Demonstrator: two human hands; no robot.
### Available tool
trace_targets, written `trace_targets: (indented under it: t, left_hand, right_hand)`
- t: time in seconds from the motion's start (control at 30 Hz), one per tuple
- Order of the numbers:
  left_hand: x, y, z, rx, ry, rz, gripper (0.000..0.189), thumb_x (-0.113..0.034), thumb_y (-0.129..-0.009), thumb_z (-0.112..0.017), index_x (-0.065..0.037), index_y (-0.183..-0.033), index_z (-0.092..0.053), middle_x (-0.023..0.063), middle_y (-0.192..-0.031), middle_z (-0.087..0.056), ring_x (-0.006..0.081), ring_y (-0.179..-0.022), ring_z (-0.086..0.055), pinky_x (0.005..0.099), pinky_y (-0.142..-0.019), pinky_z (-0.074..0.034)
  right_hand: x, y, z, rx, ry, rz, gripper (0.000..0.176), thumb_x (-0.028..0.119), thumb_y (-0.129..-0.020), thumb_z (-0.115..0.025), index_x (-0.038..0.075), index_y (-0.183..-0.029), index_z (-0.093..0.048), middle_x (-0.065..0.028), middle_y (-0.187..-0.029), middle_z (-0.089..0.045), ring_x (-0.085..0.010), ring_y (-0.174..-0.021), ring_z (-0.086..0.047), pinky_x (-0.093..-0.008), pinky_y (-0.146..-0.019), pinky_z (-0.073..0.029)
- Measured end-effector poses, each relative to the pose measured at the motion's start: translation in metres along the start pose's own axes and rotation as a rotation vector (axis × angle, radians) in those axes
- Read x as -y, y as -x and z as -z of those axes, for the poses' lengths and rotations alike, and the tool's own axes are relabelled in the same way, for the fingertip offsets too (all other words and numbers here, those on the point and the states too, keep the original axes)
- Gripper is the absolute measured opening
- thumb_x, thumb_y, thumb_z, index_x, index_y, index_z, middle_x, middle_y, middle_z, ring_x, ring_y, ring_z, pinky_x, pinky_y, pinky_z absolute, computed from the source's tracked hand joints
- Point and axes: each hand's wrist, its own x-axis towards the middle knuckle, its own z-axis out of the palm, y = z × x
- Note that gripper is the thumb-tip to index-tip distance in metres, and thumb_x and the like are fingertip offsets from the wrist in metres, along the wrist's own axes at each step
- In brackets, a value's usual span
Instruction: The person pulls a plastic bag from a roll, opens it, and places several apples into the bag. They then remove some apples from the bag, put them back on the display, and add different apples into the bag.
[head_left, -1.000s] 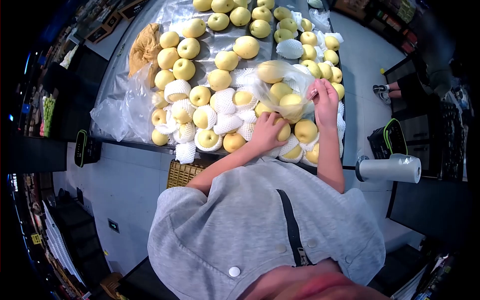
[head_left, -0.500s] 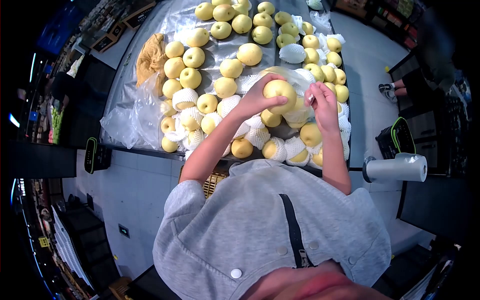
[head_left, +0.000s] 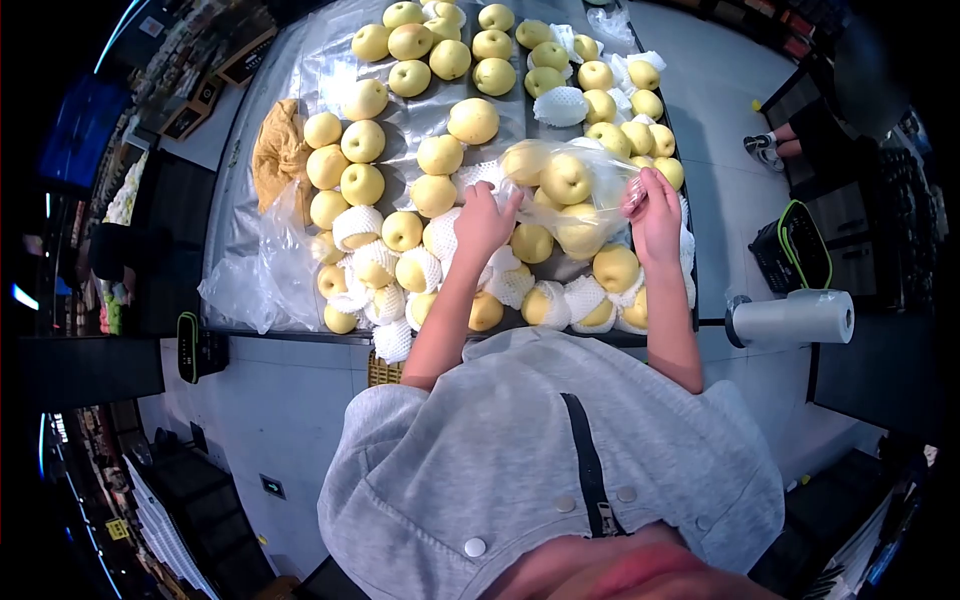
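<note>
My left hand (head_left: 485,222) is open, fingers apart and holding nothing, beside the left edge of a clear plastic bag (head_left: 607,185). Several round yellow pears are inside the bag, among them one pear (head_left: 566,178) in its middle and another (head_left: 580,232) lower down. At the bag's right side, my right hand (head_left: 655,222) pinches the gathered plastic between thumb and fingers. Just below the bag lies a loose yellow pear (head_left: 532,243). White foam nets (head_left: 440,237) and net-wrapped pears surround my left hand.
More pears (head_left: 450,60) cover the far part of the display table (head_left: 290,60). At left are a crumpled tan cloth (head_left: 278,150) and loose clear plastic (head_left: 262,280). A bag roll (head_left: 790,320) and black basket (head_left: 795,250) stand right. Another person's legs (head_left: 790,145) show at upper right.
My left hand has let go of a pear, which now lies in the bag, and has drawn back left and down. My right hand still pinches the plastic. The view has shifted slightly.
</note>
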Motion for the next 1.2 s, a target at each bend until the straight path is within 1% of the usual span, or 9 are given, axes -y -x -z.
trace_targets:
  t: [0.1, 0.2, 0.27, 0.33, 0.63, 0.77, 0.87, 1.17, 1.2]
  left_hand:
    - [0.045, -0.011, -0.023, 0.176, 0.083, -0.003, 0.035, -0.035, -0.095, -0.055, -0.003, -0.08, -0.057, 0.0066, -0.069, -0.057, 0.0295, -0.062, -0.059, 0.0424, -0.06, -0.048]
    - [0.025, -0.042, 0.008, 0.452, 1.075, 0.345, 0.026, -0.026, -0.095, -0.052, -0.009, -0.076, -0.053, -0.0003, -0.058, -0.047, 0.0153, -0.049, -0.047, 0.0302, -0.048, -0.038]
    - [-0.009, -0.06, 0.042, 0.26, 1.363, 0.458, 0.025, -0.02, -0.095, -0.052, -0.011, -0.071, -0.049, -0.0032, -0.061, -0.043, 0.0075, -0.051, -0.038, 0.0216, -0.049, -0.031]
    - [-0.031, -0.07, 0.076, 0.367, 1.626, 0.231, 0.024, -0.02, -0.095, -0.052, -0.015, -0.072, -0.047, -0.0061, -0.059, -0.041, 0.0058, -0.049, -0.035, 0.0227, -0.046, -0.029]
    - [-0.122, -0.052, 0.23, 0.255, 1.738, -0.421, 0.034, -0.018, -0.097, -0.051, -0.014, -0.065, -0.038, -0.0062, -0.054, -0.034, 0.007, -0.047, -0.028, 0.0235, -0.044, -0.023]
    - [-0.087, -0.047, 0.275, 0.016, 1.657, -0.248, 0.037, -0.022, -0.097, -0.056, -0.019, -0.063, -0.04, -0.0124, -0.052, -0.036, -0.0002, -0.04, -0.031, 0.0158, -0.034, -0.023]
    - [-0.058, -0.035, 0.301, -0.075, 1.475, -0.188, 0.036, -0.017, -0.096, -0.053, -0.014, -0.063, -0.038, -0.0055, -0.053, -0.033, 0.0081, -0.044, -0.028, 0.0247, -0.043, -0.023]
    - [-0.006, 0.025, 0.307, -0.401, 1.261, -0.052, 0.033, -0.018, -0.097, -0.052, -0.014, -0.066, -0.04, -0.0056, -0.055, -0.032, 0.0067, -0.043, -0.025, 0.0233, -0.04, -0.02]
    - [-0.003, 0.029, 0.297, -0.446, 1.228, -0.011, 0.032, -0.019, -0.097, -0.053, -0.013, -0.067, -0.041, -0.0057, -0.056, -0.033, 0.0063, -0.043, -0.025, 0.0231, -0.04, -0.02]
  right_hand:
    - [0.003, -0.007, -0.017, -0.006, 0.012, -0.026, 0.016, 0.014, -0.099, -0.054, 0.008, -0.084, -0.052, 0.0019, -0.071, -0.049, -0.0075, -0.059, -0.043, -0.024, -0.054, -0.037]
    - [0.021, -0.013, -0.035, 0.074, 0.056, -0.018, 0.016, 0.014, -0.098, -0.054, 0.009, -0.083, -0.051, 0.0024, -0.067, -0.047, -0.0071, -0.057, -0.042, -0.0235, -0.052, -0.036]
    - [0.039, -0.022, -0.044, 0.128, 0.117, 0.049, 0.018, 0.014, -0.098, -0.054, 0.009, -0.082, -0.051, 0.0025, -0.067, -0.047, -0.0071, -0.057, -0.043, -0.0232, -0.052, -0.036]
    - [0.07, -0.038, -0.04, 0.273, 0.134, 0.182, 0.021, 0.015, -0.097, -0.055, 0.009, -0.077, -0.052, 0.0012, -0.065, -0.052, -0.009, -0.054, -0.048, -0.0236, -0.052, -0.04]
    - [0.145, 0.01, -0.092, 0.386, 0.148, 0.364, 0.022, 0.013, -0.098, -0.052, 0.008, -0.077, -0.05, 0.0017, -0.072, -0.051, -0.0076, -0.063, -0.048, -0.0245, -0.058, -0.041]
    - [0.113, -0.021, -0.119, 0.946, 0.003, 0.252, 0.02, 0.023, -0.098, -0.053, 0.006, -0.089, -0.059, -0.0082, -0.083, -0.063, -0.0171, -0.069, -0.061, -0.0302, -0.062, -0.05]
    - [0.06, -0.008, -0.177, 0.612, 0.022, 0.218, 0.032, 0.022, -0.103, -0.045, 0.008, -0.076, -0.054, -0.0002, -0.062, -0.057, -0.0103, -0.049, -0.052, -0.0236, -0.05, -0.045]
    - [-0.067, -0.083, -0.21, 0.602, 0.106, -0.035, 0.021, 0.025, -0.101, -0.054, 0.009, -0.09, -0.063, -0.0027, -0.063, -0.061, -0.0122, -0.051, -0.058, -0.0249, -0.049, -0.048]
    - [-0.064, -0.078, -0.199, 0.593, 0.13, -0.096, 0.026, 0.02, -0.097, -0.054, 0.008, -0.075, -0.055, 0.0002, -0.068, -0.058, -0.0078, -0.059, -0.056, -0.0229, -0.055, -0.046]
